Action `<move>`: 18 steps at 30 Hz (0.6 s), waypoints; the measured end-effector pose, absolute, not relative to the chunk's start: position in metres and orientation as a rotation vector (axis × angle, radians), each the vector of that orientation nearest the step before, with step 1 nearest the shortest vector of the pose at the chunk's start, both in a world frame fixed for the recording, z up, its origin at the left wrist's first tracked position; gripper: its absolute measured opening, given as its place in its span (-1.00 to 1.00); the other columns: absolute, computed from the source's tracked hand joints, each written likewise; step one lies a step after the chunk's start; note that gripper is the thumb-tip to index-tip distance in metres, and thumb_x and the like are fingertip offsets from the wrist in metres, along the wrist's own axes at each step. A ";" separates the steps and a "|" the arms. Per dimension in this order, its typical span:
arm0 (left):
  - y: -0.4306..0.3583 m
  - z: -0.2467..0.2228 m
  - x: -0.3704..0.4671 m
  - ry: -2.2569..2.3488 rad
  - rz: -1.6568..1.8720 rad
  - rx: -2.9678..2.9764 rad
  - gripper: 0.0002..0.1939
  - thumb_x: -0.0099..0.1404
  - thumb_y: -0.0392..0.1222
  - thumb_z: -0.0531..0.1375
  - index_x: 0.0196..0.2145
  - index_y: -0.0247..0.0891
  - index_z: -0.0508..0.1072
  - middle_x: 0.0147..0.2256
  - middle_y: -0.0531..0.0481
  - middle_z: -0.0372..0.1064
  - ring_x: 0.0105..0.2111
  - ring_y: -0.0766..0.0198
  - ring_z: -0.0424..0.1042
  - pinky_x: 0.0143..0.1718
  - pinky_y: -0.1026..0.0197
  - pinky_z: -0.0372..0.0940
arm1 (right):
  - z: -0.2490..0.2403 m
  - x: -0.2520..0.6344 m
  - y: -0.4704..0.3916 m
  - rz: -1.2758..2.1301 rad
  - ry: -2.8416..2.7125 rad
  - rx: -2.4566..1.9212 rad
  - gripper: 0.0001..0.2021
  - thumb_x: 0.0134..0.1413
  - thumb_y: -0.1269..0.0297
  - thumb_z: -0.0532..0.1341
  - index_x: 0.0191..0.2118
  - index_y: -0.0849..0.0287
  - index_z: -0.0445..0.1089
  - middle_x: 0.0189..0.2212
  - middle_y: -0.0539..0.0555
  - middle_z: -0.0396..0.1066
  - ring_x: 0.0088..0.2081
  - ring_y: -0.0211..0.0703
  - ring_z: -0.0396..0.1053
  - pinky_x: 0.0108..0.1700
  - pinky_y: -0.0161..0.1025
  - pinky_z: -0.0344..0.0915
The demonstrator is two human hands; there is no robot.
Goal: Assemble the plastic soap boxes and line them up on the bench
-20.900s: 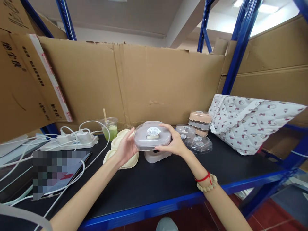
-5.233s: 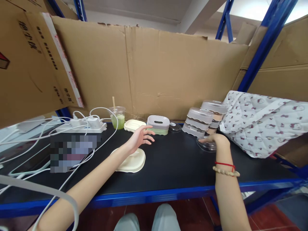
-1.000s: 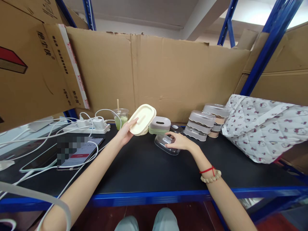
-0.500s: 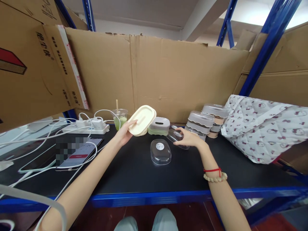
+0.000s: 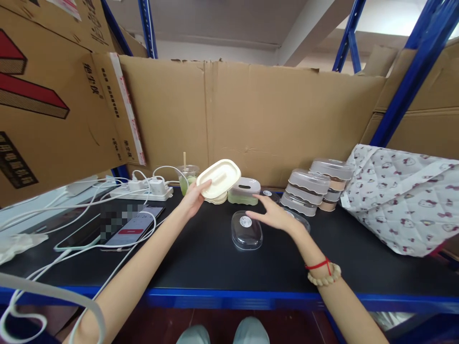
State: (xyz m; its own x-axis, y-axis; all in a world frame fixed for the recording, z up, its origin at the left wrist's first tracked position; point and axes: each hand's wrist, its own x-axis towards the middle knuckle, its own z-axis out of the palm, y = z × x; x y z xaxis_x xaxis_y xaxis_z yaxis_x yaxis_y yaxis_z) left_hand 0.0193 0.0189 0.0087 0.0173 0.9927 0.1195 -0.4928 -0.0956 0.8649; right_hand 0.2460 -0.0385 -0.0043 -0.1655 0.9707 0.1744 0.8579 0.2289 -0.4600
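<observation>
My left hand (image 5: 195,198) grips a cream oval lid (image 5: 223,177) by its left edge, tilted up above the table. Just under it sit more cream oval pieces (image 5: 217,199). My right hand (image 5: 272,213) holds nothing, its thumb and fingers spread apart over the table. Close below its thumb lies a clear lid (image 5: 246,239) with a round white sticker. A second clear lid (image 5: 301,220) rests behind that hand, partly hidden by it. At the back stands an oval box (image 5: 244,191), grey above and pale green below, with a slot in its top.
Stacked scalloped clear and grey containers (image 5: 308,188) stand at the back right, beside a white patterned bag (image 5: 405,200). On the left lie phones (image 5: 134,229), white cables and a power strip (image 5: 143,191). A cup of green drink (image 5: 188,179) stands near the cardboard wall (image 5: 258,119).
My right hand has let go of the right-hand clear lid and moved left, fingers spreading. My left hand keeps the cream lid, now a little apart from the cream pieces below. The view has shifted slightly.
</observation>
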 end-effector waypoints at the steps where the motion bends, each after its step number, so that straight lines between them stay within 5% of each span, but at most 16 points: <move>1: 0.018 0.010 0.019 0.726 1.468 0.899 -0.72 0.01 -0.40 0.26 -0.25 -0.30 0.51 -0.32 -0.02 0.56 -0.29 0.25 0.52 -0.33 0.35 0.41 | -0.007 0.236 -0.040 0.410 -2.129 -1.676 -0.21 -0.07 -0.15 0.21 0.24 0.15 0.10 0.22 0.30 0.11 0.23 0.17 0.10 0.19 0.11 0.08; 5: 0.015 0.016 0.020 0.685 1.522 0.797 -0.67 0.08 -0.42 0.20 -0.16 -0.28 0.49 -0.29 -0.02 0.56 -0.21 0.24 0.52 -0.22 0.32 0.42 | -0.015 0.218 -0.041 0.615 -2.371 -1.699 -0.11 -0.21 -0.17 0.28 0.27 0.03 0.06 0.29 0.25 -0.04 0.28 0.24 -0.04 0.22 0.18 -0.01; 9: 0.012 0.022 0.020 0.635 1.546 0.689 -0.61 0.12 -0.46 0.14 -0.07 -0.28 0.45 -0.26 -0.03 0.56 -0.20 0.25 0.52 -0.18 0.32 0.41 | -0.017 0.235 -0.034 0.713 -2.525 -1.520 -0.18 -0.25 0.11 0.37 0.22 -0.01 0.14 0.31 0.19 -0.08 0.31 0.15 -0.13 0.24 0.09 -0.01; 14: 0.012 0.024 0.017 0.547 1.488 0.664 -0.49 0.12 -0.52 0.06 0.03 -0.30 0.38 -0.24 -0.06 0.55 -0.20 0.23 0.52 -0.11 0.23 0.40 | -0.022 0.244 -0.015 0.211 -2.315 -1.366 -0.47 -0.02 0.29 0.19 0.14 0.10 0.25 0.19 0.19 0.20 0.21 0.02 0.15 0.22 0.06 0.05; 18: 0.012 0.020 0.021 0.637 1.337 0.697 -0.60 0.20 -0.44 0.04 0.00 -0.39 0.37 -0.28 -0.13 0.55 -0.25 0.19 0.53 -0.18 0.20 0.42 | -0.024 0.237 0.008 -0.210 -2.108 -1.538 -0.52 0.02 0.46 0.11 0.11 0.16 0.28 0.15 0.22 0.26 0.19 0.06 0.17 0.19 0.14 0.05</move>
State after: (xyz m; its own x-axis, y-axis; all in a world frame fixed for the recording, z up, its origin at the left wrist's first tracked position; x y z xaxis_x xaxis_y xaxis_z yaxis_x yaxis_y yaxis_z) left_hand 0.0207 0.0115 0.0199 0.1276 0.9917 -0.0173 -0.6385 0.0954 0.7637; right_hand 0.2369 0.0078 -0.0239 -0.2215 0.8428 0.4906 0.9229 0.3437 -0.1737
